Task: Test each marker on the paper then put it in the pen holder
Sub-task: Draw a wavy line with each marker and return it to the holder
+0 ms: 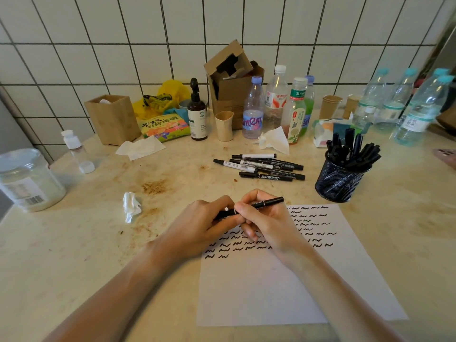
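Item by item across your bench (74,255), left to right: a clear plastic jar (27,180) with a barcode label at the far left edge; a small clear bottle (74,150) with a white cap just beyond it; a wooden box (112,118) near the tiled wall; a crumpled tissue (132,206) lying alone on the stained surface. Your left hand (204,224) has its fingers curled round the left end of a black marker (267,203), and your right hand (267,224) pinches the same marker at its middle between thumb and forefinger; the marker lies roughly level above the upper left part of the paper (271,287), its right end sticking out past your right hand. Whether the cap is on or off cannot be told. The paper lies flat in front of you, its upper half filled with rows of short black squiggles. Beyond your hands, a loose pile of markers (261,166) rests on the bench, well apart from the paper. Behind that, a dark pump bottle (196,112), an open cardboard box (233,90) and a cluster of drink bottles (278,104). Right of the pile, the black mesh pen holder (339,183) stands upright just beyond the paper's upper right corner, crowded with black markers. Far right, a row of water bottles (404,102).
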